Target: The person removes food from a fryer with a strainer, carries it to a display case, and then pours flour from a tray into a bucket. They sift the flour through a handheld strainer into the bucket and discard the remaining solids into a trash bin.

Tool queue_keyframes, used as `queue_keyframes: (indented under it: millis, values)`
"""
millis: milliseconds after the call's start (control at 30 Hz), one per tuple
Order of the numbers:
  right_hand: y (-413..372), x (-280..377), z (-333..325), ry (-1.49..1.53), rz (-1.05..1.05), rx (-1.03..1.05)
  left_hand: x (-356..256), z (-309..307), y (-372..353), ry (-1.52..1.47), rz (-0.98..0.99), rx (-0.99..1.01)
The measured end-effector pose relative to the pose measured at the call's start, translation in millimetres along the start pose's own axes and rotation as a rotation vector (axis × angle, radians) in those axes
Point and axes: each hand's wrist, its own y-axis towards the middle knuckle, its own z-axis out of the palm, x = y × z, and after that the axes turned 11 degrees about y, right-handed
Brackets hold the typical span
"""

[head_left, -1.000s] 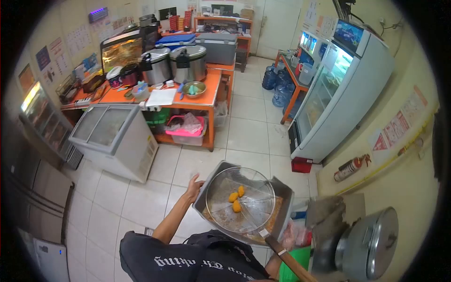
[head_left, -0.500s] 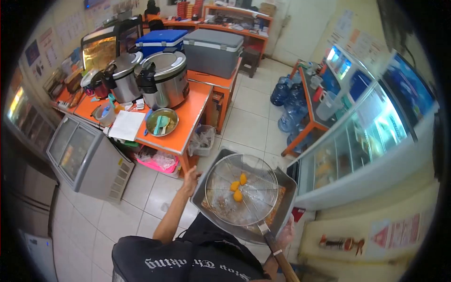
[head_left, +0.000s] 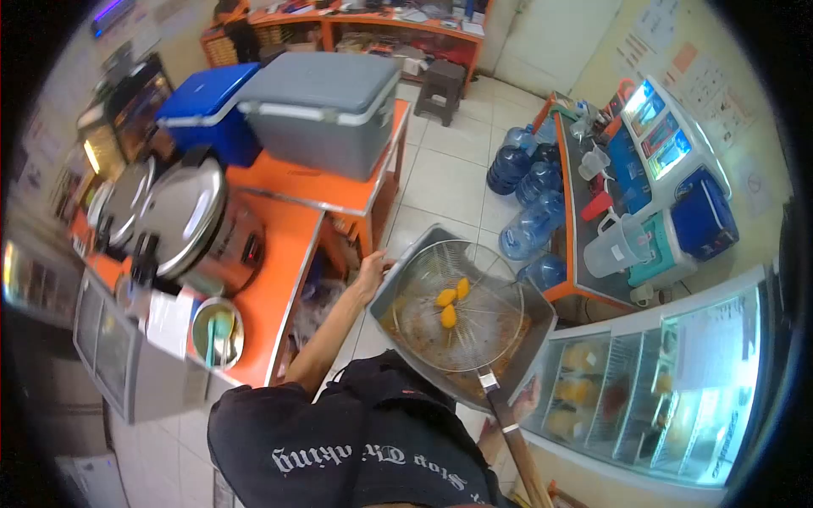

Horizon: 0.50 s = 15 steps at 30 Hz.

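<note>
A grey plastic tub [head_left: 542, 311] is held in front of my body. My left hand [head_left: 371, 275] is closed on its left edge. At the near right corner my right hand [head_left: 527, 401] is closed on the tub, partly hidden by the tub and the long wooden handle. Across the tub's top lies a round wire-mesh skimmer [head_left: 487, 326], its handle pointing back towards me on the right. Three yellow-orange food pieces [head_left: 448, 316] sit on the mesh. Brownish bits show through it in the tub.
An orange table [head_left: 279, 241] on the left bears large cookers [head_left: 190, 224], a metal bowl [head_left: 218, 334] and cool boxes [head_left: 322, 102]. Blue water bottles [head_left: 529, 229] stand on the tiled floor [head_left: 436, 173] ahead. A glass-door fridge [head_left: 652, 381] is close on my right. A person [head_left: 239, 32] is at the back.
I have moved forward past the orange table with the tub. The table and cookers now appear nearer on the left, and the fridge shows more fully. Both hands keep their places on the tub.
</note>
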Motion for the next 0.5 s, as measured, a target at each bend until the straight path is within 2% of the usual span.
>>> queue_keyframes:
  millis: [33,100,133,200,233,300,333,367,433,467,500]
  values:
    - [31,-6,1,0.022,0.016,-0.022,-17,16,37,-0.006,0.007,0.053]
    - [104,-33,11,-0.048,-0.147,-0.045,-42,39,124,0.051,0.010,0.096]
    - [141,-58,7,-0.043,-0.154,-0.060,-58,49,162,0.095,0.019,0.122]
    - [194,-99,-11,0.351,0.119,-0.202,-82,66,200,0.040,0.010,0.145]
    - [234,-101,-4,0.349,0.107,-0.196,-101,75,229,-0.021,0.016,0.153]
    - [313,-81,49,0.209,-0.151,-0.178,-127,73,290,-0.029,0.068,0.135]
    - [349,-29,93,0.741,0.133,-0.079,-144,70,308,-0.016,0.086,0.072]
    - [384,-32,111,0.744,0.146,-0.046,-163,67,327,-0.015,0.107,0.007]
    - [450,-42,128,0.441,0.118,0.017,-196,55,348,-0.104,0.107,-0.013]
    - [494,-53,139,0.658,0.238,-0.038,-215,50,364,-0.104,0.147,-0.017]
    - [532,-58,162,0.758,0.253,0.017,-232,44,385,-0.098,0.188,-0.025]
